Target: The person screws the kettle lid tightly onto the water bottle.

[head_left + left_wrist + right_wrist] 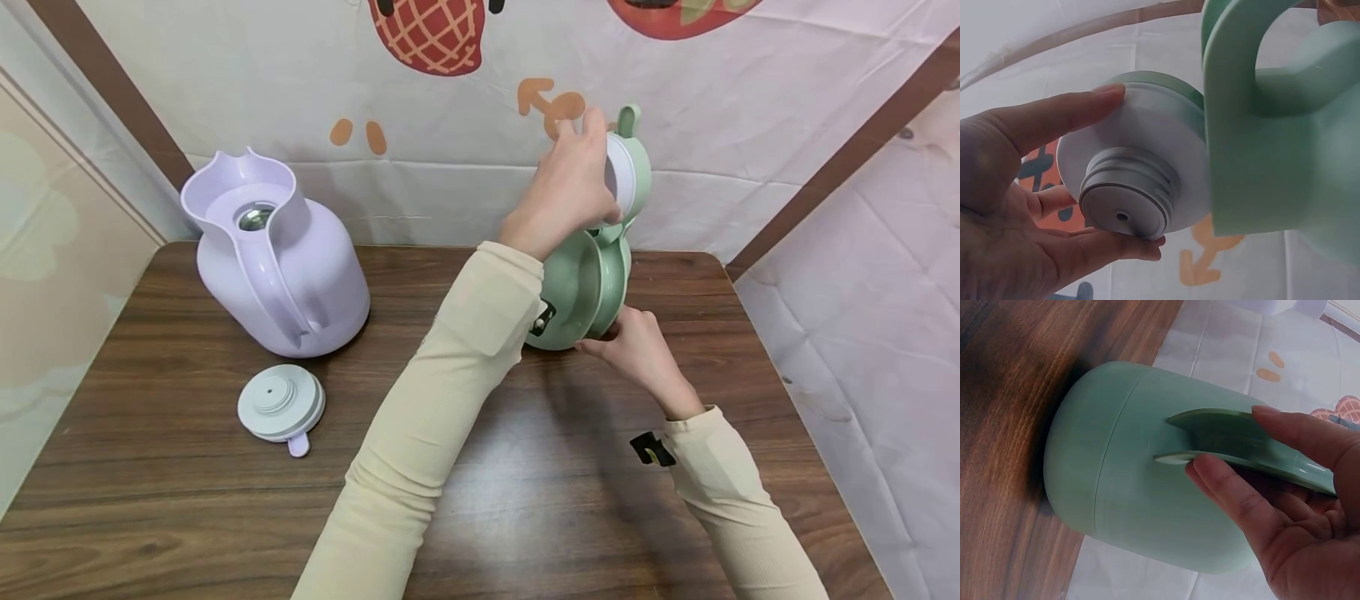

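Note:
At the back right of the table is a green thermos jug [566,287], partly hidden behind the left forearm. My right hand [641,354] grips its handle, with thumb and fingers on the two edges of the handle [1219,428] in the right wrist view. My left hand [562,187] holds a round stopper lid [622,175], white beneath with a green top, beside the jug's upper part. In the left wrist view, the lid's threaded grey plug [1124,203] points outward between the thumb and fingers.
A lilac thermos jug [330,275] stands uncovered at the back left. In front of it lies its grey-white stopper lid [281,400] with a lilac tab, plug side up. A patterned cloth [450,192] hangs right behind the wooden table [495,475].

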